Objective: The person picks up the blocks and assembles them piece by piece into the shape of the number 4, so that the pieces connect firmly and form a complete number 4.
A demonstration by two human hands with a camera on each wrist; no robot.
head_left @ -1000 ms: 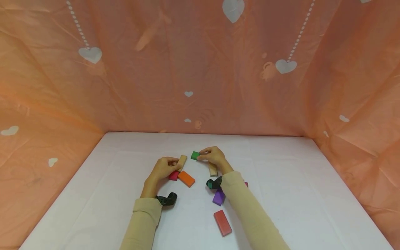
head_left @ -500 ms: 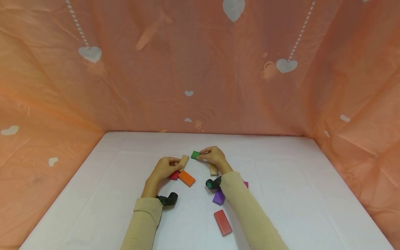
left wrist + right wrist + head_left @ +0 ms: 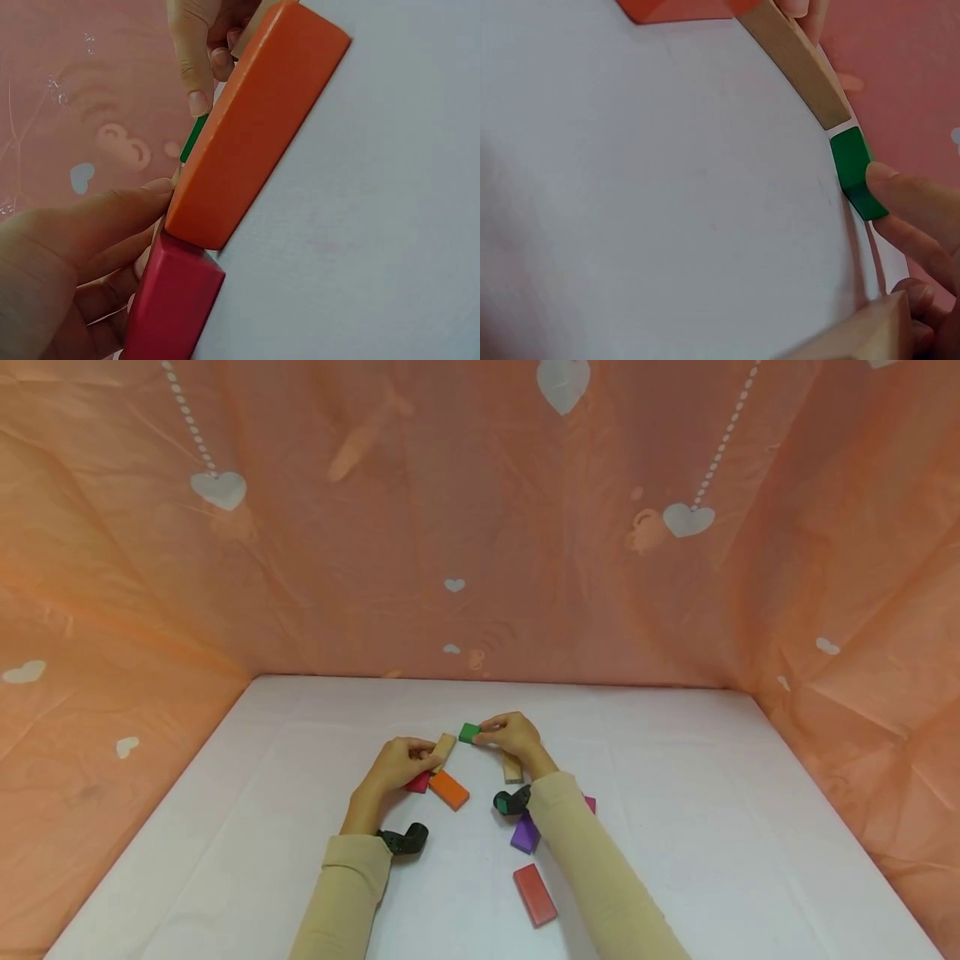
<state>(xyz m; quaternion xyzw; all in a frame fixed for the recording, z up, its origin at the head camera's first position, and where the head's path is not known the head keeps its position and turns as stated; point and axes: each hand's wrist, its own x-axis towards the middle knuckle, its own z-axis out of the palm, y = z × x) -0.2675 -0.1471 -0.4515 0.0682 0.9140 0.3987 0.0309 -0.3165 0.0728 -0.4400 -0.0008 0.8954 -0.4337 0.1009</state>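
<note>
Currently the left hand (image 3: 397, 764) pinches one of two wooden blocks (image 3: 446, 747), the right hand (image 3: 515, 734) one green block (image 3: 468, 732), both between the hands.

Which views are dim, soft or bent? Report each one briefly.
Head view: brightest, the white table fairly evenly lit; left wrist view: dimmer, faint sheen on the orange block; right wrist view: also dim, darkening toward lower left, the near wooden block soft, the farther wooden block looking bowed.
</note>
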